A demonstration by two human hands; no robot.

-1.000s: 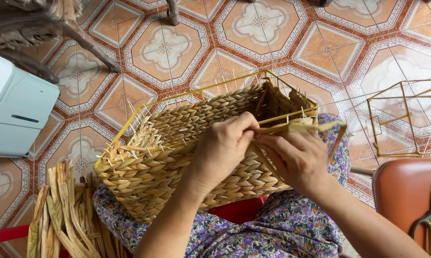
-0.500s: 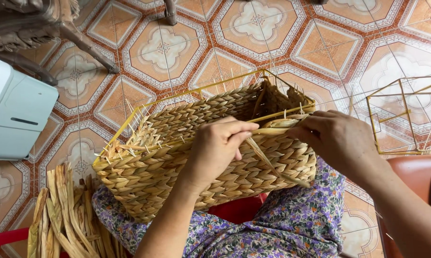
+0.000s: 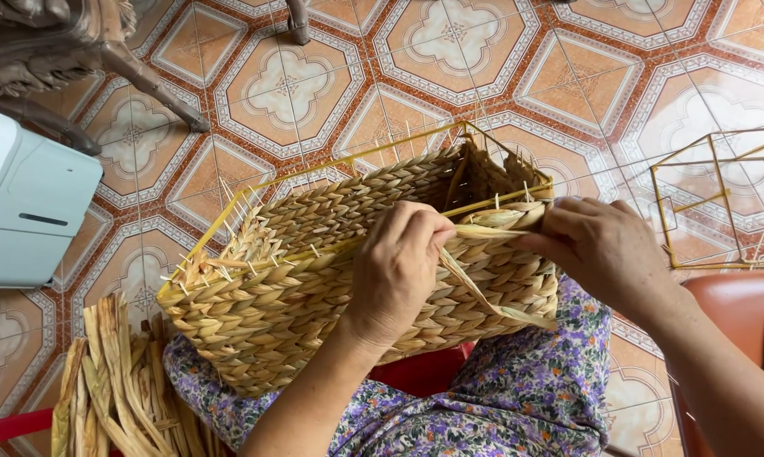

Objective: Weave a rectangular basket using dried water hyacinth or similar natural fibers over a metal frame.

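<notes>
Head view: a rectangular woven basket point(image 3: 357, 279) is held tilted on the lap, over a purple floral garment point(image 3: 492, 406). The basket walls are seen plaited in pale dried fibre around a yellow wire frame point(image 3: 399, 148). Most of the near long wall and the side walls appear covered; at the upper rim the wire is left bare and short fibre ends stick out, so the top rows are judged unfinished.

The left hand point(image 3: 395, 271) is pressed against the near wall of the basket, fingers curled and pinching a flat fibre strand point(image 3: 483, 230) at the rim. The right hand point(image 3: 602, 250) is closed around the same strand at the basket's right corner. A loose tail of fibre point(image 3: 492, 296) hangs down across the wall between the hands.

Left of the basket, a bundle of dried fibre strips point(image 3: 111, 381) is noted. Right of the basket, a bare wire frame point(image 3: 720, 199) stands on the floor. Beyond the basket, patterned orange and white floor tiles point(image 3: 450, 42) are recorded; a white appliance point(image 3: 27, 211) and dark furniture legs point(image 3: 145, 76) lie to its far left.
</notes>
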